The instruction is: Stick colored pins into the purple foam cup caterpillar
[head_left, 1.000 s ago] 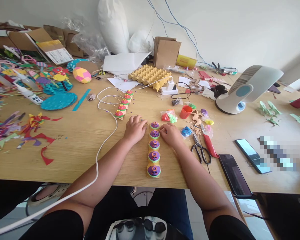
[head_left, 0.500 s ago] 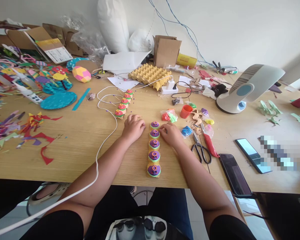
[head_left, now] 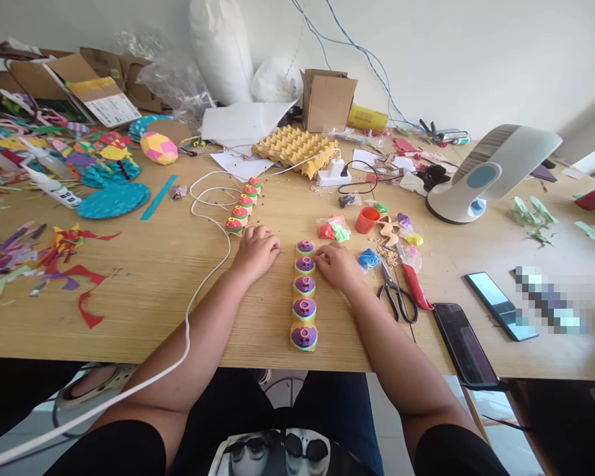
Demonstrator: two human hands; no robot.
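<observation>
A strip cut from an egg carton [head_left: 304,285] stands lengthwise in front of me, its several bumps covered with purple and light green clay and orange rings. My left hand [head_left: 258,254] rests palm down on the table, left of the strip and apart from it, fingers loosely bent and holding nothing I see. Close against the strip's right side, near its far end, is my right hand [head_left: 335,264]; its fingers are curled together, and what they hold, if anything, is hidden. Just beyond my left hand lies a similar strip with red and green clay [head_left: 244,206].
To the right are scissors [head_left: 396,296], a red-handled knife [head_left: 415,285], a red cup [head_left: 367,220], bagged clay [head_left: 369,258] and phones [head_left: 465,344]. A white cable [head_left: 191,314] crosses at left. Behind stand a yellow egg tray [head_left: 297,147], a power strip [head_left: 334,177] and a fan [head_left: 480,175].
My left hand has shifted slightly left, away from the purple strip and closer to the red one. My right hand stays beside the purple strip. The whole view has shifted a little.
</observation>
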